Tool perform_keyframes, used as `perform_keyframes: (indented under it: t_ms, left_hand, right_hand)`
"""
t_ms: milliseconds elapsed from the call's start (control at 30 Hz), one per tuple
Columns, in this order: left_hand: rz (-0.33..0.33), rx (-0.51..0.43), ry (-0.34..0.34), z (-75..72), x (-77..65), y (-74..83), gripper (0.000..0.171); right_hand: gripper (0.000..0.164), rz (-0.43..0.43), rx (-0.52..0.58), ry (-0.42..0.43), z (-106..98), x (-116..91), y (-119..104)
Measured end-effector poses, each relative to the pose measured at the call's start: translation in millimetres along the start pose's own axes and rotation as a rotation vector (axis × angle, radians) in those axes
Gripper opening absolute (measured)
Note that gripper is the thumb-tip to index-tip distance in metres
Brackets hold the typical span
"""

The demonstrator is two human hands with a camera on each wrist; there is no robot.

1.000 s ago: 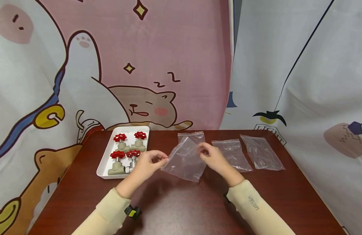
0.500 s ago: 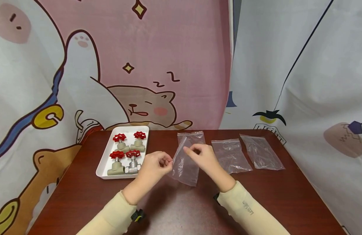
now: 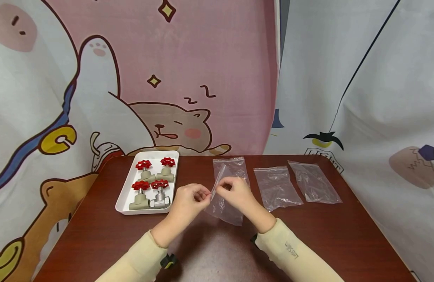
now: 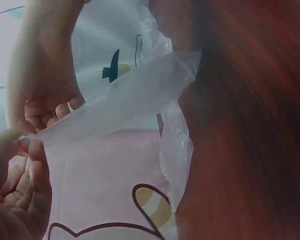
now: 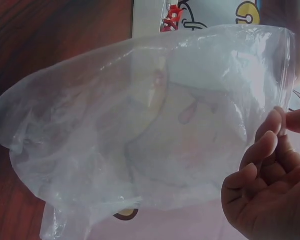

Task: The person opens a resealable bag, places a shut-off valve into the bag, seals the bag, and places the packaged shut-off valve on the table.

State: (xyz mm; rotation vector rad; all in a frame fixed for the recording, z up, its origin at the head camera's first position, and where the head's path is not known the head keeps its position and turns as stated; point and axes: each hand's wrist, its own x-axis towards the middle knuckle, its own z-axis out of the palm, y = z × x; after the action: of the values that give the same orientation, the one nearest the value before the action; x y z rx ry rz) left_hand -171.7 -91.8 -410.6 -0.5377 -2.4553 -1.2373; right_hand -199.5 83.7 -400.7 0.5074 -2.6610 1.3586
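A clear zip-lock bag [image 3: 222, 207] hangs above the table, its zip edge tilted up between both hands. My left hand [image 3: 191, 197] pinches that edge between thumb and fingertips. Right beside it, my right hand [image 3: 235, 192] pinches the same edge, thumb against forefinger. In the right wrist view the bag [image 5: 99, 130] looks flat and see-through, with nothing inside, and the right hand [image 5: 270, 185] has its other fingers curled. From the left wrist the bag [image 4: 124, 97] shows nearly edge-on, the left hand [image 4: 19, 195] at its corner.
A white tray [image 3: 123, 201] at the left holds several valves with red handwheels, some beige [image 3: 139, 201], one silver [image 3: 160, 200]. Further clear zip-lock bags lie behind the hands [image 3: 238, 166], to the right [image 3: 277, 188] and at the far right [image 3: 315, 182] of the brown table [image 3: 217, 254].
My right hand has moved left along the bag to beside the left hand, which shifted slightly right. The held bag has turned from facing the head camera to nearly edge-on.
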Motion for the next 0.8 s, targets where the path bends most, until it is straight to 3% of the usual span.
perform_keyframes:
  t_ms: [200, 400, 700, 800]
  left_hand:
    - [-0.119, -0.042, 0.022, 0.8, -2.0, -5.1, 0.004]
    - [-0.177, -0.102, 0.043, -0.7, -2.5, -8.0, 0.004]
    - [-0.224, -0.153, 0.020, 3.0, -1.8, -8.9, 0.016]
    - [-0.236, -0.189, 0.023, 3.2, -1.1, -11.2, 0.017]
  right_hand:
    - [0.009, 0.028, 0.000, 0.001, -1.1, -0.7, 4.2]
    - [0.009, 0.040, -0.011, 0.010, -2.0, -1.5, 10.0]
    - [0.005, -0.082, -0.017, 0.021, 2.1, -6.2, 14.7]
    - [0.019, -0.121, -0.043, -0.011, 3.4, -11.8, 18.1]
